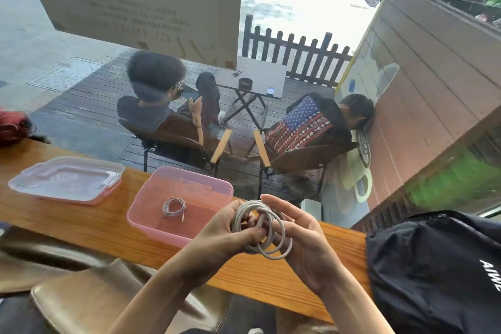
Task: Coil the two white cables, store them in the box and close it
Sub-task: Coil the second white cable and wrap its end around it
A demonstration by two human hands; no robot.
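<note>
Closest to us, our left hand (230, 236) and right hand (301, 241) hold the second white cable (261, 230) between them, just above the near edge of the wooden counter (89, 228). The left fingers are pinched on the loops with the thumb pressing a strand down, while the right fingers are spread open and cradle the coil from behind. The cable looks light, soft and springy, so we judge the loops will want to fan apart; best to grip where the turns cross and bunch together. Just beyond our hands sits the open pink box (151, 222), with the first cable (173, 207) already coiled on its floor. Its clear lid (67, 179) lies well to the left on the counter. A black bag (433, 266) rests at the right, and past the glass two people sit on a wet deck.
</note>
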